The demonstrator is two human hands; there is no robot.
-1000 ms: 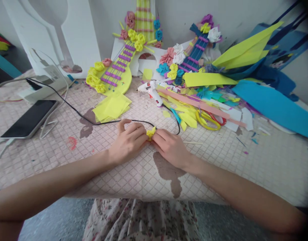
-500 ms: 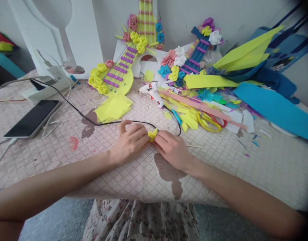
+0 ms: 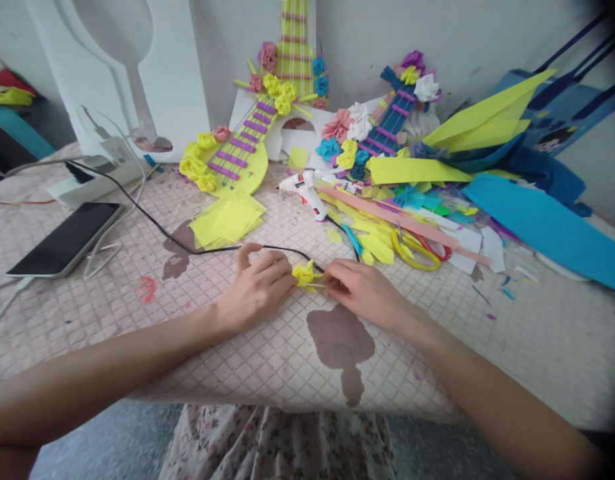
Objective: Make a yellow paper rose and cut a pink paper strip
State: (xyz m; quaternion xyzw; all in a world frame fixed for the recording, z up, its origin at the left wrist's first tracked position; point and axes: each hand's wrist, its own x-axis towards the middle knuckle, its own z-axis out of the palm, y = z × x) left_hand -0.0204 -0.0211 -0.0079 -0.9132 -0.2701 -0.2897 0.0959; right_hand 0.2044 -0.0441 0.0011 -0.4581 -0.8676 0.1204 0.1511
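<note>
My left hand (image 3: 260, 287) pinches a small crumpled yellow paper flower (image 3: 304, 273) by its left side, just above the tablecloth. Close to the flower, the fingers of my right hand (image 3: 363, 289) are closed on a thin pale stick (image 3: 317, 286), whose exposed end reaches the flower's lower edge. Whether the stick touches the paper I cannot tell. A black cable (image 3: 212, 251) runs behind both hands. Beyond it, to the left, lies a pile of yellow paper squares (image 3: 227, 220). A white glue gun (image 3: 307, 191) rests farther back.
Yellow-handled scissors (image 3: 416, 257) lie among paper scraps (image 3: 377, 243) at the right. Two flower-decorated paper guitars, one yellow (image 3: 250, 167) and one blue (image 3: 390, 123), lean at the back. A phone (image 3: 65, 240) and a power strip (image 3: 95, 180) occupy the left.
My right hand has drawn away from the flower to the right, so more of the flower and the stick's end now show. My left hand keeps its pinch in nearly the same place.
</note>
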